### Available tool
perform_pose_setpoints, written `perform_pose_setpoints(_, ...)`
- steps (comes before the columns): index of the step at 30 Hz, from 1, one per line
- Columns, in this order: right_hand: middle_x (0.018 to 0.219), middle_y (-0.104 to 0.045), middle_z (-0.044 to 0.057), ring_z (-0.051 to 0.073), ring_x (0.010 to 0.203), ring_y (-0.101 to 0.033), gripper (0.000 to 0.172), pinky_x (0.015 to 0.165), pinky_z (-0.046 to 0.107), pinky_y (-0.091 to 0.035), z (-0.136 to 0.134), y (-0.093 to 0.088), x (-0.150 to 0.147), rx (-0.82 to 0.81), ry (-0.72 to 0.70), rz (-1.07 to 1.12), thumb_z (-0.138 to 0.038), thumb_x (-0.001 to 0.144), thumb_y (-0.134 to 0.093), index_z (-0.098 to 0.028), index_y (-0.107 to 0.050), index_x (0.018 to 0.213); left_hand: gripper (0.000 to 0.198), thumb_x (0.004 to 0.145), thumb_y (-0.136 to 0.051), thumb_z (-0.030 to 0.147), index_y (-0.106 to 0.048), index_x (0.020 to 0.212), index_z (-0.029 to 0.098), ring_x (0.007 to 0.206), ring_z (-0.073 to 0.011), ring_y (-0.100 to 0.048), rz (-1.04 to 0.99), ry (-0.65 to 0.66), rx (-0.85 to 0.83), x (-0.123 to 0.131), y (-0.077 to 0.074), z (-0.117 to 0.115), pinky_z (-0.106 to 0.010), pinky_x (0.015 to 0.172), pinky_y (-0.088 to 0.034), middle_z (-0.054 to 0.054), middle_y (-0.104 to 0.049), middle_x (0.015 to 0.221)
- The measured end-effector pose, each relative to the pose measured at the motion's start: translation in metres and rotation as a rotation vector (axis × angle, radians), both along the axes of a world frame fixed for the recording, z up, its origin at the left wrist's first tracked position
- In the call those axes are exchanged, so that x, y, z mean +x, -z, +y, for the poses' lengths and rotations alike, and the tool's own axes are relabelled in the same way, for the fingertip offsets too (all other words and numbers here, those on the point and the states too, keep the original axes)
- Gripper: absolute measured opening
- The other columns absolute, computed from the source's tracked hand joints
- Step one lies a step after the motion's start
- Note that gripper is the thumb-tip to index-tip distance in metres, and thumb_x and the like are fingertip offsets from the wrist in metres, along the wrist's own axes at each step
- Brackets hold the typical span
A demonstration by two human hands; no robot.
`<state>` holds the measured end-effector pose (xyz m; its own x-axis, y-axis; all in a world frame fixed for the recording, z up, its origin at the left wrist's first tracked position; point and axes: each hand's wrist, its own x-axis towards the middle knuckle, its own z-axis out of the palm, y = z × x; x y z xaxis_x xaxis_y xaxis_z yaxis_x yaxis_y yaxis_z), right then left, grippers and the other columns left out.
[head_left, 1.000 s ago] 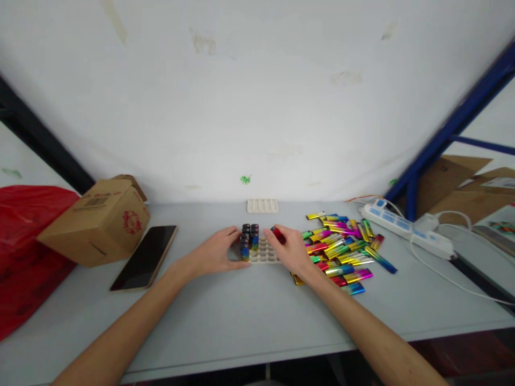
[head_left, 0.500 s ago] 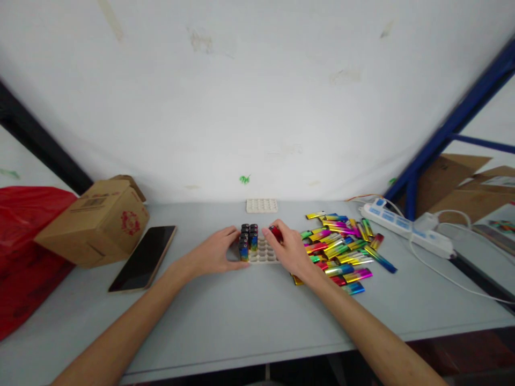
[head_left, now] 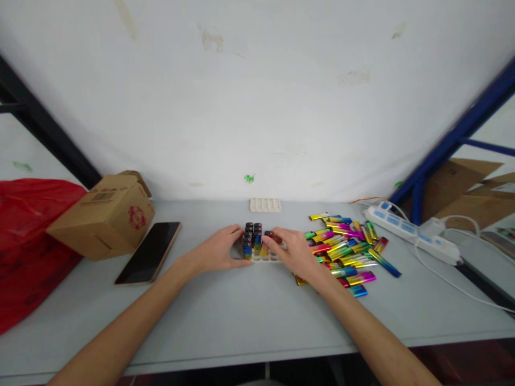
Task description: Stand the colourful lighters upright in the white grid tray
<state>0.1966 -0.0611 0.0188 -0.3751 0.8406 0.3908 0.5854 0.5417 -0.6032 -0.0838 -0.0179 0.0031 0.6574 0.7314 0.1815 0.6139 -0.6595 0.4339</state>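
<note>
A white tray with holes (head_left: pixel 256 258) lies on the table, with several lighters (head_left: pixel 247 246) upright in its left end, black tops up and shiny bodies fading from blue to yellow. Around that end my left hand (head_left: pixel 219 250) curves, its thumb at the front corner and its fingers behind, gripping the tray's side. My right hand (head_left: pixel 295 251) pinches an upright red and yellow lighter (head_left: pixel 264 249) over the tray's middle; whether its base sits in a hole is hidden. Just right of that hand lies a loose heap of metallic multicoloured lighters (head_left: pixel 341 251).
A second white tray (head_left: pixel 265 205) lies by the wall. On the left are a phone (head_left: pixel 148 253), a cardboard box (head_left: pixel 102 217) and a red plastic bag (head_left: pixel 36 241). A white power strip (head_left: pixel 414 233) with cables stands at the right, near a blue frame (head_left: pixel 442 145).
My right hand has lowered the red and yellow lighter from a tilted hold to upright at the tray's middle. My left hand stays at the tray's left end. The view has shifted slightly.
</note>
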Motion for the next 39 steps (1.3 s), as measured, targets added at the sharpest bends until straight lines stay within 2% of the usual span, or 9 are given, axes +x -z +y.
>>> perform_pose_setpoints(7, 0.093, -0.085, 0.008, 0.022, 0.080, -0.075, 0.037, 0.075, 0.031, -0.049, -0.002, 0.006, -0.006, 0.002, -0.049, -0.244, -0.047, 0.124, -0.062, -0.023, -0.075, 0.099, 0.055, 0.090, -0.089, 0.068, -0.074, 0.124, 0.028, 0.118, -0.0377, -0.075, -0.009, 0.013, 0.005, 0.001, -0.001, 0.000, -0.052, 0.111, -0.063, -0.013, -0.078, 0.127)
perform_pose_setpoints(14, 0.095, -0.084, 0.012, 0.026, 0.088, -0.078, 0.043, 0.091, 0.039, -0.051, -0.001, 0.005, -0.015, 0.124, 0.026, -0.446, -0.056, 0.122, -0.062, -0.020, -0.079, 0.106, 0.056, 0.089, -0.089, 0.069, -0.073, 0.123, 0.027, 0.117, -0.0384, -0.075, 0.003, 0.003, 0.009, 0.000, 0.001, 0.001, -0.053, 0.109, -0.063, -0.012, -0.078, 0.124)
perform_pose_setpoints(19, 0.107, -0.085, 0.012, 0.028, 0.103, -0.079, 0.032, 0.101, 0.042, -0.056, 0.013, -0.006, 0.042, 0.124, 0.032, -0.405, -0.032, 0.124, -0.056, -0.021, -0.083, 0.110, 0.059, 0.088, -0.091, 0.069, -0.073, 0.126, 0.028, 0.122, -0.0399, -0.075, 0.033, -0.012, -0.004, 0.000, 0.001, 0.001, -0.053, 0.112, -0.063, -0.013, -0.078, 0.129)
perform_pose_setpoints(21, 0.124, -0.086, 0.016, 0.031, 0.120, -0.079, 0.022, 0.112, 0.047, -0.058, 0.020, -0.005, 0.073, 0.102, 0.067, -0.401, -0.023, 0.118, -0.064, -0.021, -0.085, 0.124, 0.060, 0.087, -0.091, 0.070, -0.072, 0.124, 0.027, 0.121, -0.0401, -0.076, 0.042, -0.019, -0.003, 0.001, 0.000, 0.001, -0.053, 0.112, -0.063, -0.014, -0.078, 0.129)
perform_pose_setpoints(24, 0.137, -0.085, 0.017, 0.035, 0.131, -0.079, 0.026, 0.119, 0.052, -0.059, 0.028, 0.001, 0.107, -0.005, 0.113, -0.420, -0.018, 0.106, -0.078, -0.020, -0.086, 0.130, 0.061, 0.088, -0.090, 0.072, -0.072, 0.125, 0.027, 0.119, -0.0395, -0.076, 0.039, -0.010, 0.011, 0.000, 0.000, 0.001, -0.052, 0.111, -0.064, -0.014, -0.078, 0.128)
perform_pose_setpoints(27, 0.128, -0.087, 0.016, 0.034, 0.126, -0.081, 0.023, 0.117, 0.049, -0.061, 0.032, 0.007, 0.114, -0.075, 0.102, -0.448, -0.014, 0.101, -0.083, -0.021, -0.089, 0.122, 0.061, 0.088, -0.090, 0.071, -0.073, 0.126, 0.027, 0.121, -0.0396, -0.076, 0.032, -0.008, 0.017, 0.000, 0.001, 0.001, -0.052, 0.112, -0.064, -0.014, -0.078, 0.129)
perform_pose_setpoints(32, 0.120, -0.081, 0.015, 0.030, 0.113, -0.080, 0.017, 0.109, 0.044, -0.062, 0.038, 0.008, 0.100, -0.036, 0.129, -0.416, -0.016, 0.107, -0.076, -0.019, -0.089, 0.118, 0.060, 0.088, -0.089, 0.071, -0.074, 0.126, 0.027, 0.122, -0.0390, -0.077, 0.044, -0.014, 0.055, 0.001, 0.002, 0.000, -0.051, 0.112, -0.064, -0.013, -0.080, 0.131)
perform_pose_setpoints(36, 0.114, -0.077, 0.012, 0.024, 0.093, -0.077, 0.028, 0.100, 0.041, -0.062, 0.042, 0.011, 0.092, 0.017, 0.147, -0.141, -0.027, 0.116, -0.063, -0.021, -0.086, 0.132, 0.056, 0.090, -0.088, 0.070, -0.075, 0.119, 0.025, 0.121, -0.0389, -0.078, 0.100, -0.077, 0.068, 0.005, 0.001, -0.005, -0.050, 0.112, -0.063, -0.014, -0.080, 0.128)
perform_pose_setpoints(39, 0.107, -0.077, 0.008, 0.020, 0.077, -0.070, 0.034, 0.087, 0.039, -0.060, 0.045, 0.016, 0.084, -0.057, 0.154, 0.104, -0.041, 0.109, -0.073, -0.023, -0.086, 0.135, 0.054, 0.089, -0.090, 0.068, -0.075, 0.116, 0.024, 0.119, -0.0392, -0.078, 0.099, -0.103, 0.063, 0.007, 0.002, -0.006, -0.050, 0.110, -0.062, -0.014, -0.081, 0.126)
